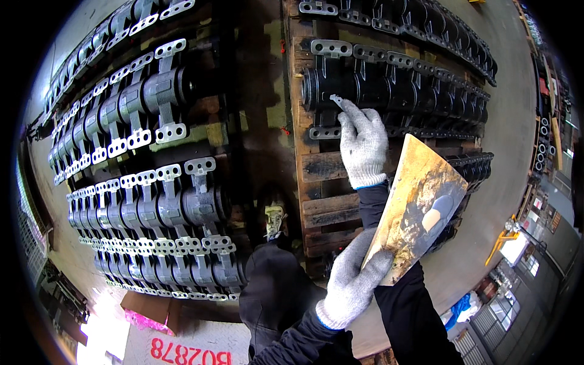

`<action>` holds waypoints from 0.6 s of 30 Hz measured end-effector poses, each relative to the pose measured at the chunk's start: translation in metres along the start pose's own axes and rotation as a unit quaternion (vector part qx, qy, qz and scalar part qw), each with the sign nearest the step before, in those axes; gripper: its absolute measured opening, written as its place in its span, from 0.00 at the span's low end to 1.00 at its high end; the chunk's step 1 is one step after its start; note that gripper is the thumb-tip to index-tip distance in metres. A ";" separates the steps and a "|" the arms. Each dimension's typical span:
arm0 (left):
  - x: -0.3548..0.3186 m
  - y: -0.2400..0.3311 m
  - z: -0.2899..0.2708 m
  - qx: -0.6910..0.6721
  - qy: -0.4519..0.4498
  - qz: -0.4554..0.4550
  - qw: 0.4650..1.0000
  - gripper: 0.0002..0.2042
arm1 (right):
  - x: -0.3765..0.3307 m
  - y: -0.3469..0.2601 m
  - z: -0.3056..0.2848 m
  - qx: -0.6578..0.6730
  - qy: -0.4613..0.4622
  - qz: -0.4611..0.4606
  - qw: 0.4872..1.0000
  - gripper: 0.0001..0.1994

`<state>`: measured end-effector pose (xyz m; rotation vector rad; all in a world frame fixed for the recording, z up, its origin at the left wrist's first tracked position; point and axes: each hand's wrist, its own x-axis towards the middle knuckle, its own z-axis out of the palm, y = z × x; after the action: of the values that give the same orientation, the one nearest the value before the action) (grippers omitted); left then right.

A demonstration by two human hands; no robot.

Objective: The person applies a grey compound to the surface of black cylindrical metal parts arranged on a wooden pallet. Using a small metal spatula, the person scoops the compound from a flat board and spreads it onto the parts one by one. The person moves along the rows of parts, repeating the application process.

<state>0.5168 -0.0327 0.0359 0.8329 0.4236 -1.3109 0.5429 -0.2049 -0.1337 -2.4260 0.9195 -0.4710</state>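
My right hand (363,143), in a grey knit glove, reaches up to the end of a row of black cast parts (389,85) lying on a wooden pallet (322,182). Its fingertips pinch a small pale tag (336,97) against the nearest black part. Lower down, my left hand (353,286), also gloved, grips the bottom corner of a stained yellowish board (420,207). The board is tilted and carries a pale oval patch. It covers part of a lower row of black parts (471,165).
Several rows of grey metal cast parts (152,201) with bolt-hole flanges fill the left side. A further black row (426,24) lies along the top. A cardboard box (152,307) sits at lower left. Concrete floor (511,121) lies to the right, with a yellow tool (500,240) on it.
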 end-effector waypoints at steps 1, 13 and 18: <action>0.000 -0.001 -0.001 0.000 0.006 0.003 1.000 0.21 | 0.001 -0.001 0.001 -0.009 -0.003 0.003 1.000 0.11; 0.001 0.001 0.002 -0.034 0.021 0.006 0.999 0.20 | -0.003 -0.004 -0.002 -0.041 -0.024 0.025 0.999 0.12; 0.001 0.000 0.000 -0.030 0.017 0.007 0.999 0.21 | 0.002 -0.003 -0.002 -0.042 -0.002 0.004 0.999 0.12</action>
<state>0.5165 -0.0334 0.0351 0.8079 0.4810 -1.2661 0.5451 -0.2049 -0.1297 -2.4975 0.9655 -0.4329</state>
